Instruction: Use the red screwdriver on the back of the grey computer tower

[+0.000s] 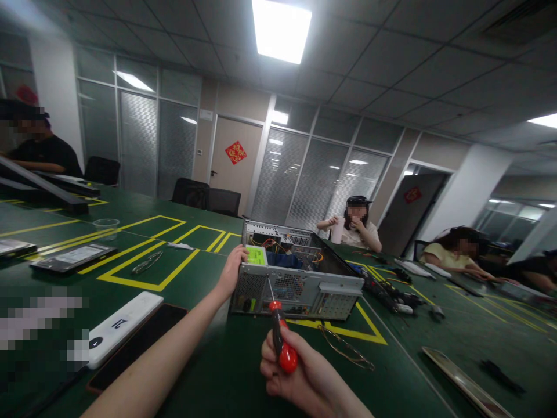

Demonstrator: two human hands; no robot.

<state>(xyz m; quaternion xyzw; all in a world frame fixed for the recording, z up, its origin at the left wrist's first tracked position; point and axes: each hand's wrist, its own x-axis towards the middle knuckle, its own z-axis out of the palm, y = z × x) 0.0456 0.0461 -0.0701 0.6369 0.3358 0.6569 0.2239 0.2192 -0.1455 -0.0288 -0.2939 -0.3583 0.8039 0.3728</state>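
An opened computer case [296, 290] lies on its side on the green table, its rear panel facing me. Inside it are a power supply with a green label [256, 255], a loose bundle of wires and other parts. My left hand [232, 270] grips the case's left edge beside the power supply, fingers curled over the top. In my closed right hand [289, 366] is a red and black screwdriver [277, 325]. Its shaft points up at the rear panel, and its tip appears near the metal below the power supply; I cannot tell whether they touch.
Left are a hard drive [73, 256], a white device marked 21 [126, 325], a dark phone [143, 348] and a clear plastic cup [105, 226]. Eyeglasses [346, 345] lie before the case; another phone [461, 377] lies right. Cables [387, 290] lie beyond. Several people sit around.
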